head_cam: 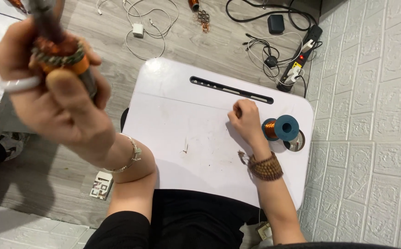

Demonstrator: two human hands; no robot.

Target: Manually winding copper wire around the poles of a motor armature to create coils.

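The left hand (57,87) is being held up very close to the camera, blurred, with its fingers clamped around a motor armature (61,53) that carries copper winding and a dark shaft. Lower down, the right hand (245,121) is resting on the white desk (177,115) with the fingers closed together, perhaps pinching a thin wire, but I cannot see the wire clearly. Just beside this hand a teal spool of copper wire (281,128) is lying near the right edge of the desk. I judge the winding is only partly done, since much wire is remaining on the spool. The middle of the desk is giving open room. Farther away, a power strip (299,57) and cables are lying on the floor.
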